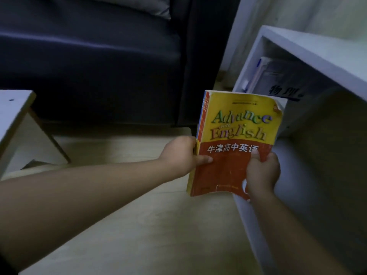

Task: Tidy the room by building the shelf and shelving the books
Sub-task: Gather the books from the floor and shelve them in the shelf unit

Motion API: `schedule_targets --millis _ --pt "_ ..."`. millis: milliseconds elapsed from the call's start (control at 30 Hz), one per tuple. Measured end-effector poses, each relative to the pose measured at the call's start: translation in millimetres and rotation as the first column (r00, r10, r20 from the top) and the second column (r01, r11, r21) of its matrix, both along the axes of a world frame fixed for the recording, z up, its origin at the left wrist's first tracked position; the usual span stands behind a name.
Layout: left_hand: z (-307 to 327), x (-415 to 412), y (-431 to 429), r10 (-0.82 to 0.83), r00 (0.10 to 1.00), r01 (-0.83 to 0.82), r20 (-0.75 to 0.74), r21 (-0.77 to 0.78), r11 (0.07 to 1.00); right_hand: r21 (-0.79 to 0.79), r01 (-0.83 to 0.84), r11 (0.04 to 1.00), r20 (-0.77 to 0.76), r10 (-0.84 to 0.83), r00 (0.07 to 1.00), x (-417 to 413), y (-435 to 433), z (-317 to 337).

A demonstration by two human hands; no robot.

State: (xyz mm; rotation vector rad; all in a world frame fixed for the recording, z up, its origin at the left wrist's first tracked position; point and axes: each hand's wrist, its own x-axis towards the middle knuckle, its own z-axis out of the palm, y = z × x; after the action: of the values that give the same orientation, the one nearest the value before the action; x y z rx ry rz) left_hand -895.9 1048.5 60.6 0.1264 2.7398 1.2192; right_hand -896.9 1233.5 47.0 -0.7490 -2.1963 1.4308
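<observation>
The textbook (pixel 236 143), yellow above and red below and titled "Advance with English", is held in the air with its cover toward the camera. It is just in front of the open face of the shelf (pixel 317 54). Its top right corner is worn and curled.

The left hand (pixel 178 155) grasps the spine edge, thumb on the cover and fingers behind. The right hand (pixel 262 173) grasps the lower right corner, thumb pressed on the red area. Both hands are closed on the textbook.

The shelf stands on the floor (pixel 149 225) at the right, near the wall. Its upper compartment contains shelved books (pixel 278 76), which appear to lean toward the compartment's left wall. Their count cannot be determined. The visible part of the lower compartment, beside the right hand, shows no contents.

Status: this unit appears fully built, and shelving is under way. Remaining step: insert the held textbook.

A white panel (pixel 12 116) with a raw brown edge stands at the left edge of the floor, in front of the dark sofa (pixel 89 66). Whether it needs further assembly cannot be determined.
</observation>
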Motion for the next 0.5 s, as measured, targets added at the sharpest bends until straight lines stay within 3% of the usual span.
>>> schedule_targets --millis 233,500 --pt "-13.7 -39.4 34.2 -0.057 0.998 0.059 -0.019 0.118 0.991 0.148 0.052 0.988 0.071 -0.063 0.996 -18.0 28.8 9.8" --pt "-12.6 -66.5 77.7 -0.096 0.977 0.116 -0.189 0.093 0.989 0.222 0.254 0.941 -0.071 -0.244 0.967 -36.3 54.4 11.5"
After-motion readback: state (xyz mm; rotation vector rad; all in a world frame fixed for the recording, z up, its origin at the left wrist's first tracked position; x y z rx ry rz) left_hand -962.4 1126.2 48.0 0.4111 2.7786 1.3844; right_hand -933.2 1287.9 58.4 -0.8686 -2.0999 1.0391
